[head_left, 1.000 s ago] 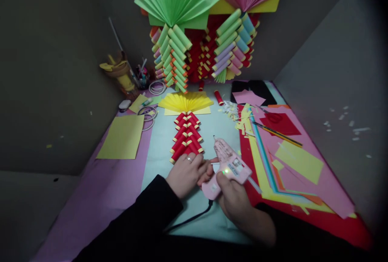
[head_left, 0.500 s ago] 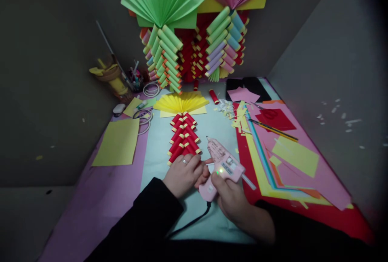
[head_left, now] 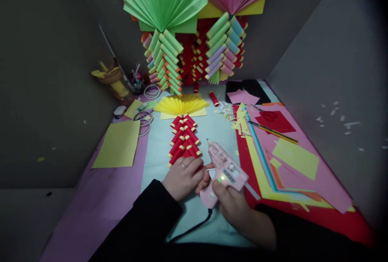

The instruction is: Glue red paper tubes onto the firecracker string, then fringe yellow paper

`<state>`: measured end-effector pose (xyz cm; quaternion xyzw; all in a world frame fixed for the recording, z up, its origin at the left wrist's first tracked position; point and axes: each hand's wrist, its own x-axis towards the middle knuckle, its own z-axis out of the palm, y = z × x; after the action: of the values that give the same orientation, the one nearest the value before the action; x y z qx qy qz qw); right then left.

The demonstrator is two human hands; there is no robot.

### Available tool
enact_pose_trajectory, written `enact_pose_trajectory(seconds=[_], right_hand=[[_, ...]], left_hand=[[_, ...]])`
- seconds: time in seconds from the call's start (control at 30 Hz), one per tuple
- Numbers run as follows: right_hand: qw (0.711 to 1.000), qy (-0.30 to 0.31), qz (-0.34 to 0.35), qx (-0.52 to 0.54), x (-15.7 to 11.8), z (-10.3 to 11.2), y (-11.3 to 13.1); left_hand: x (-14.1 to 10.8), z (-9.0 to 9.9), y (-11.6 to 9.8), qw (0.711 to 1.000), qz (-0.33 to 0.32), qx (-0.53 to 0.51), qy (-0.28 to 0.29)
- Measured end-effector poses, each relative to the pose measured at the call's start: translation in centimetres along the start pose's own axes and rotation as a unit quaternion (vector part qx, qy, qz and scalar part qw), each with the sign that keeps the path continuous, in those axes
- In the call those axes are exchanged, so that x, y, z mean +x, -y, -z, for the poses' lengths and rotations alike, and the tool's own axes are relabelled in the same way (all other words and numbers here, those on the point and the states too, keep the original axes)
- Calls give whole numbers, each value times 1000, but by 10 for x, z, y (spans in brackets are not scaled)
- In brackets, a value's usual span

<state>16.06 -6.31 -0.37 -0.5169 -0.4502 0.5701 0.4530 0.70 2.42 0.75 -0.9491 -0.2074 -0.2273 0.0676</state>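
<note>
Head view: I've got the right hand (head_left: 232,201) wrapped round the pink glue gun (head_left: 223,164), nozzle angled up and away. Left hand (head_left: 185,178) curled at the near end of the red paper rolls (head_left: 178,140), which lie in paired rows below the yellow fan (head_left: 182,104); can't tell whether its fingers pinch anything. Hands close together. I'd call this step gluing. Next move likely calls for steady left fingers, nozzle clear of them.
</note>
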Motion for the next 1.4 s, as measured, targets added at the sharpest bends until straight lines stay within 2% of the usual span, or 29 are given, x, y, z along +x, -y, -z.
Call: enact_pose_trajectory(seconds=[0.1,0.2,0.3,0.4,0.6,0.77,1.03,1.2,1.4], right_hand=[[1000,-3,11,5,-4,3,1],[1000,-16,3,5,-2,4,5],[999,-11,-40,10,6,2,10],[996,2,-79,30,16,-2,12],[991,32,-119,57,27,-6,7],[981,13,-171,89,32,-9,7],[978,-4,-183,99,35,-10,7],[985,13,-155,78,33,-6,1],[985,22,-157,70,28,-4,-5]], left_hand=[[-1,7,1,998,9,4,-62],[-6,13,2,986,106,15,-128],[-11,16,0,949,224,18,-221],[-15,18,-2,914,285,38,-285],[-16,20,0,904,310,2,-293],[-17,19,5,894,288,4,-342],[-16,22,8,893,282,-7,-350],[-17,21,7,893,286,-10,-348],[-19,16,8,899,293,-13,-326]])
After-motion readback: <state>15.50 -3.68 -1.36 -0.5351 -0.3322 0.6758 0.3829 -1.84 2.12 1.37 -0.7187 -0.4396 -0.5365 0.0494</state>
